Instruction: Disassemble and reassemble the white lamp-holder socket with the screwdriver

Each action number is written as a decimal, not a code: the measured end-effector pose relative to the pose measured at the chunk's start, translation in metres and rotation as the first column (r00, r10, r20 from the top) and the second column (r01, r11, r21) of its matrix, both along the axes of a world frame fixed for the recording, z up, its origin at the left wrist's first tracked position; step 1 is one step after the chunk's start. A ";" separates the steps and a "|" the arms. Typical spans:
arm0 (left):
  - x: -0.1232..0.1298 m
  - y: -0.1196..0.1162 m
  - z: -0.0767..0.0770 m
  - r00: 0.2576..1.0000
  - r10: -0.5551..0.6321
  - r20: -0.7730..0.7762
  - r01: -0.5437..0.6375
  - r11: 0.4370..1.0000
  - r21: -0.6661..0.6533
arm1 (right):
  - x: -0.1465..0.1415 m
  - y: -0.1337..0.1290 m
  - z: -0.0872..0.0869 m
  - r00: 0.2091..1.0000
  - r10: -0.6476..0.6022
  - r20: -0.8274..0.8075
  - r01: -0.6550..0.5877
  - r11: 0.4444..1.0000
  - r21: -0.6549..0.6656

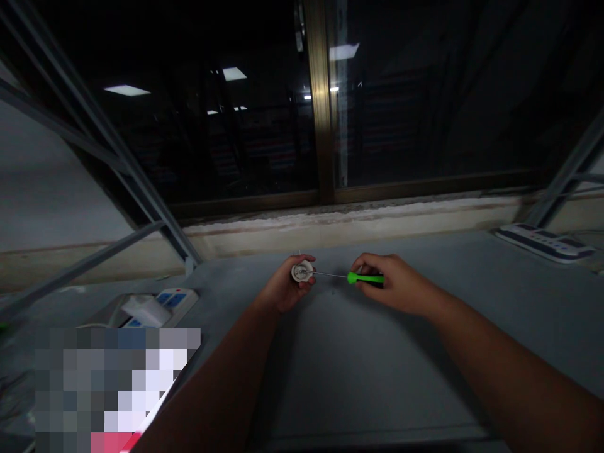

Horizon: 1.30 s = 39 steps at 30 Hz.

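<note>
Near the middle of the view, my left hand [283, 286] holds a small round white fitting [302, 271], its fingers wrapped round the edge and its open face turned toward the right. My right hand [391, 280] grips a screwdriver [365, 279] with a green and black handle. The thin metal shaft lies nearly level and points left, its tip at the inside of the fitting. Details inside the fitting are too small to tell. Both hands are above the grey table [372, 365].
A white power strip [182, 301] with blue sockets and a white plug lies at the left, beside a pixelated patch. Another power strip [545, 243] lies at the far right. Metal frame bars [141, 195] rise at both sides; a dark window stands behind the table.
</note>
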<state>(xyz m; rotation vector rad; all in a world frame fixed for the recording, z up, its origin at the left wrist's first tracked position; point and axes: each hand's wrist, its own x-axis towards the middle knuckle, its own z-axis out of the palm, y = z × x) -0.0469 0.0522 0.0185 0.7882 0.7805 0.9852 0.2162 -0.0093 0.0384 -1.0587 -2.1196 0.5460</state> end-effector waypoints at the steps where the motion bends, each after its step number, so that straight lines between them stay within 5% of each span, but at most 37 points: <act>1: 0.000 0.000 0.000 1.000 -0.013 0.000 0.013 1.000 -0.002 | 0.000 -0.001 0.001 1.000 0.001 -0.002 -0.001 1.000 0.002; 17: 0.004 -0.002 -0.001 0.997 -0.078 -0.020 0.079 0.996 0.032 | -0.005 -0.008 0.009 0.998 -0.008 0.068 0.003 0.998 0.066; 39: 0.013 0.001 -0.007 0.984 0.108 -0.144 -0.083 0.982 0.169 | -0.006 -0.007 0.008 0.991 -0.046 0.125 0.033 0.994 0.105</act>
